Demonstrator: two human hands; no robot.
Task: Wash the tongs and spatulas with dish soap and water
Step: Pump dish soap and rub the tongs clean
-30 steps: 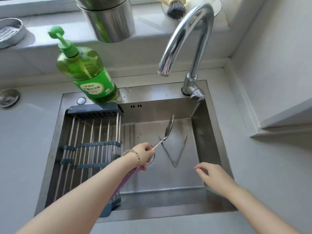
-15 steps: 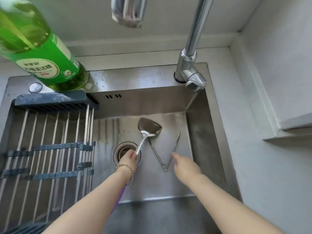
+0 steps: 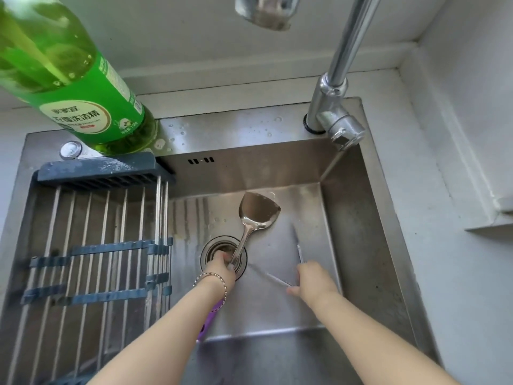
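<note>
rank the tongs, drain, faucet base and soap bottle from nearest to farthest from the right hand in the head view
1. tongs: pinched in the right hand itself.
2. drain: to the hand's left, at the same depth.
3. faucet base: far side, on the back right.
4. soap bottle: far side, at the back left corner.

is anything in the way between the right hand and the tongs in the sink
Nothing visible does. The right hand is on the joined end of the tongs, which lie on the floor of the sink. The spatula, held by the left hand, sits off to their left, not between.
</note>
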